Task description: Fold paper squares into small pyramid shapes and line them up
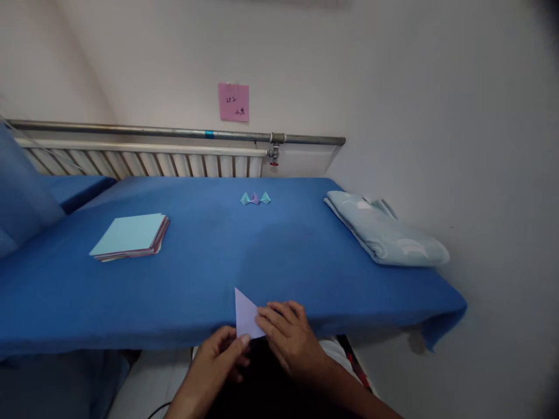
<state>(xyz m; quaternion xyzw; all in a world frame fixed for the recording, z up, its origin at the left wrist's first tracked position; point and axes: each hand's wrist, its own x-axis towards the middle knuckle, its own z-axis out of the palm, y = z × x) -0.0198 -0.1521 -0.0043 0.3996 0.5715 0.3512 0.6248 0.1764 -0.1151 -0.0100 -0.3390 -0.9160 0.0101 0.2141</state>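
Note:
A sheet of light purple paper [246, 314], folded to a triangle, lies at the front edge of the blue-covered table [196, 279]. My left hand [218, 361] pinches its lower left corner, thumb on top and fingers curled beneath. On the paper's right side rests my right hand [289, 337], its fingers laid together over the edge and covering that corner. Farther back, a small row of folded paper pieces [255, 198], two turquoise with a purple one between, sits on the cloth.
At the left is a stack of coloured paper [130, 234], light blue on top. A folded pale blanket [384, 230] lies at the right by the wall. Behind the table run a metal pipe [152, 131] and a radiator [174, 163]; a pink note [233, 102] hangs above.

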